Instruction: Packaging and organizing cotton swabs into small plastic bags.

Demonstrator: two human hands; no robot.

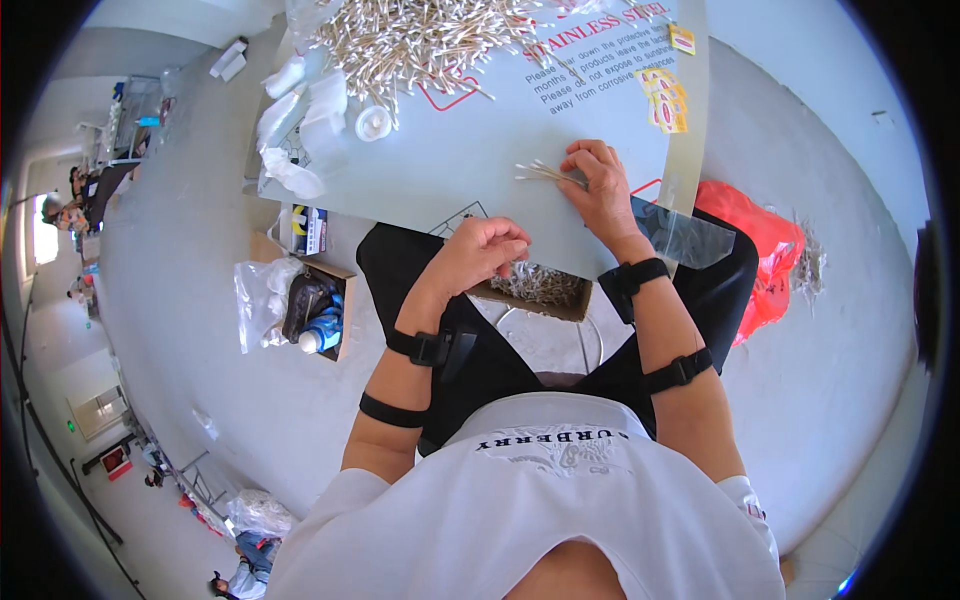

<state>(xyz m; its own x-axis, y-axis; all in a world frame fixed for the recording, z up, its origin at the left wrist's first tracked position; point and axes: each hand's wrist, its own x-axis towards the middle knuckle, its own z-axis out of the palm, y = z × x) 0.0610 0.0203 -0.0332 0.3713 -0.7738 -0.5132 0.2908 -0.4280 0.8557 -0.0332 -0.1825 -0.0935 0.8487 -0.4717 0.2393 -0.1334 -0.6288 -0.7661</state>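
My right hand [602,195] is over the right part of the table, its fingers pinched on a small bunch of cotton swabs [540,172] whose white tips point left. At the table's near edge, my left hand [470,258] has its fingers curled together; whether anything is between them is hidden. Just below it, a cardboard box [572,310] full of loose cotton swabs stands between my knees. A large heap of cotton swabs [410,45] covers the far left of the table [455,165].
Left of the heap lie clear plastic bags [322,110] and a round white container [373,124]. Yellow labels [665,105] sit at the far right. A red plastic bag [765,255] rests right of my leg; a carton [340,305] with a bottle stands at left.
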